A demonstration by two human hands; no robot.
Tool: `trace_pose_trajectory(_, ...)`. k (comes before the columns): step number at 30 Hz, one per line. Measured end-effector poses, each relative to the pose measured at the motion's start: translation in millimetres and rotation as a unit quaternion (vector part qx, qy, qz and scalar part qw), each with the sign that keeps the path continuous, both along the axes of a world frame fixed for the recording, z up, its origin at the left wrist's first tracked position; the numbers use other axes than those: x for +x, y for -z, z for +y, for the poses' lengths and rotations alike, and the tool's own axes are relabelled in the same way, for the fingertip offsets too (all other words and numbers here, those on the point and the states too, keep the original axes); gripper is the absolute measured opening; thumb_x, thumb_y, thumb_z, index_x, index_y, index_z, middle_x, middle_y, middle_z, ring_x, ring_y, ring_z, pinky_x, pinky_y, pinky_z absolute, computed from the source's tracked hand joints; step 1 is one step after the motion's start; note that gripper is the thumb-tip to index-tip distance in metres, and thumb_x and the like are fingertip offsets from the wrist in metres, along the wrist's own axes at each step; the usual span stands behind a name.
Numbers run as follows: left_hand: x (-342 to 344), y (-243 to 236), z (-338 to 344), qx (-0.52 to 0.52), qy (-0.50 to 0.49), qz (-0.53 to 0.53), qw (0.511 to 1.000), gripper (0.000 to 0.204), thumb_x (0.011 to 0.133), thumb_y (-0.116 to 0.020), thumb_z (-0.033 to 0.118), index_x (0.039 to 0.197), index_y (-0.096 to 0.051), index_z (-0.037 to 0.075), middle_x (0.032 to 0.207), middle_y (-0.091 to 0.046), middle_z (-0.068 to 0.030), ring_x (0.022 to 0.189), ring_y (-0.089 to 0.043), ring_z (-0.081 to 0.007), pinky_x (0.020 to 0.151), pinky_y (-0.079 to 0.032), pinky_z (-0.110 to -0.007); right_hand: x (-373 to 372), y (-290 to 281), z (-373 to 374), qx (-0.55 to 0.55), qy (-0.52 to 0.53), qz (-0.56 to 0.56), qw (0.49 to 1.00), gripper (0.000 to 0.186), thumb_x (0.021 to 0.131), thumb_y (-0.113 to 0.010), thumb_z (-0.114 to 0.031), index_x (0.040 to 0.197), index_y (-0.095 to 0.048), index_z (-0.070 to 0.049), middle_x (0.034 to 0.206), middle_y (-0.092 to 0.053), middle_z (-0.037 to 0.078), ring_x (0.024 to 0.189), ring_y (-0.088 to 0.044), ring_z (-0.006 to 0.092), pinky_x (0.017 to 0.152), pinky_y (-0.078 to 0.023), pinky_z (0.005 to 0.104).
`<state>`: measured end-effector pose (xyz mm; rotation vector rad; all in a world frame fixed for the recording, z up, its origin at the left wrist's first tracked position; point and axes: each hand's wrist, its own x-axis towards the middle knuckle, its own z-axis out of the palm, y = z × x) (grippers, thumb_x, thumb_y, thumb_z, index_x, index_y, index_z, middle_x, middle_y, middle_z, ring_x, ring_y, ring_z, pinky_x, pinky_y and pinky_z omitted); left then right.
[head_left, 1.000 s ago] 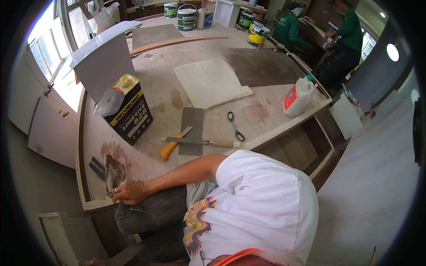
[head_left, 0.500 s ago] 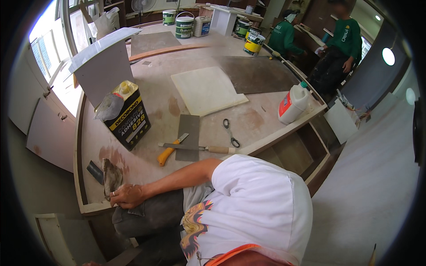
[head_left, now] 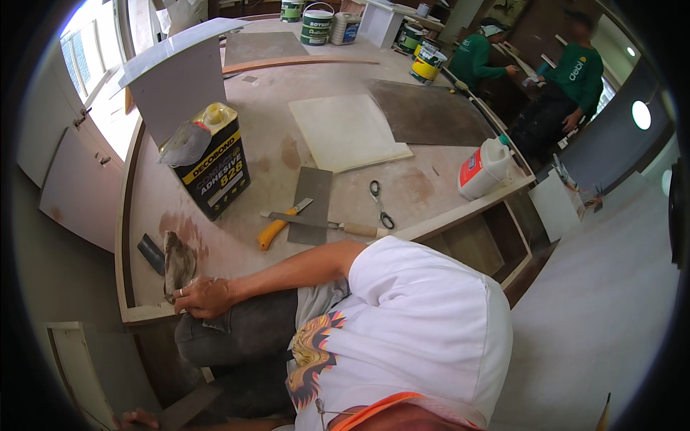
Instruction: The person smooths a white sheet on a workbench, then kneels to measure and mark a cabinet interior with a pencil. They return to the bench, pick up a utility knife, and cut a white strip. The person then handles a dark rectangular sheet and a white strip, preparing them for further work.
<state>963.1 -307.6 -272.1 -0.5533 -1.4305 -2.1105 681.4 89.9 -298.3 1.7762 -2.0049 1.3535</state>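
Observation:
My right hand [head_left: 204, 297] rests at the near left corner of the worktable, its fingers curled against the lower end of a dirty crumpled rag [head_left: 180, 264]. A short dark curved piece [head_left: 151, 254] lies beside the rag. At the bottom left, partly cut off, the bent fingers of my left hand [head_left: 138, 418] are at the end of a flat grey-brown strip [head_left: 190, 406]. On the table, a wood-handled file [head_left: 356, 229] and a yellow-handled knife [head_left: 273, 233] lie across a grey rectangular sheet [head_left: 312, 205]. Scissors [head_left: 381, 205] sit to their right.
A black-and-yellow adhesive tin [head_left: 215, 169] stands at left before a white panel box [head_left: 180, 86]. Beyond are pale sheets [head_left: 345, 133], a brown board [head_left: 431, 111], a white jug [head_left: 484, 171] and paint pails [head_left: 317, 27]. Two people in green [head_left: 578, 74] work at far right.
My view has tipped, so the table appears higher. More of my left hand shows at the bottom. The right hand stays by the rag. A far person's arm has moved.

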Motion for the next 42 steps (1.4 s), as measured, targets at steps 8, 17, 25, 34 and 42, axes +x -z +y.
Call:
trace_pose_trajectory(8,-9,3,-2,0.008,-0.004,0.007,1.000,0.050,0.108,-0.038,0.037,0.136,-0.045,-0.004,0.090,-0.060,-0.0181,0.074,-0.055,-0.0269,0.071,-0.050,-0.046,-3,0,0,-0.007,-0.008,0.009,1.000,0.024,0.083,-0.061,-0.010,0.107,-0.064,-0.009,0.099,-0.062,0.012,0.083,-0.067,0.0333,0.072,-0.054,0.0457)
trace_pose_trajectory(17,-20,-7,36,-0.105,-0.285,0.000,0.953,0.049,0.108,-0.038,0.036,0.135,-0.047,-0.004,0.092,-0.061,-0.0186,0.076,-0.057,-0.0282,0.072,-0.051,-0.047,-3,4,-2,-0.018,-0.002,0.018,1.000,0.023,0.083,-0.061,-0.009,0.106,-0.065,-0.009,0.097,-0.063,0.012,0.079,-0.067,0.0330,0.070,-0.055,0.0446)
trace_pose_trajectory(25,-15,-7,47,-0.180,-0.433,-0.026,0.883,0.047,0.108,-0.038,0.034,0.135,-0.048,-0.004,0.094,-0.062,-0.0191,0.077,-0.058,-0.0294,0.074,-0.051,-0.048,-4,7,-3,-0.013,-0.002,0.026,1.000,0.024,0.082,-0.062,-0.008,0.107,-0.064,-0.009,0.096,-0.062,0.012,0.080,-0.067,0.0330,0.070,-0.054,0.0447)
trace_pose_trajectory(34,9,25,11,-0.268,-0.630,-0.095,0.723,0.046,0.108,-0.039,0.033,0.134,-0.049,-0.004,0.097,-0.063,-0.0196,0.079,-0.059,-0.0307,0.076,-0.052,-0.049,1,2,1,-0.039,0.038,-0.008,0.998,0.028,0.081,-0.063,-0.004,0.109,-0.064,-0.009,0.098,-0.063,0.012,0.088,-0.066,0.0341,0.077,-0.054,0.0452)
trace_pose_trajectory(42,21,-51,25,-0.054,0.022,-0.043,0.997,0.038,0.105,-0.047,0.025,0.130,-0.053,-0.002,0.105,-0.066,-0.0197,0.088,-0.064,-0.0334,0.078,-0.052,-0.050,27,-14,187,0.099,0.118,0.022,0.988,0.035,0.081,-0.066,-0.005,0.115,-0.063,-0.012,0.106,-0.065,0.009,0.100,-0.064,0.0322,0.088,-0.051,0.0439)
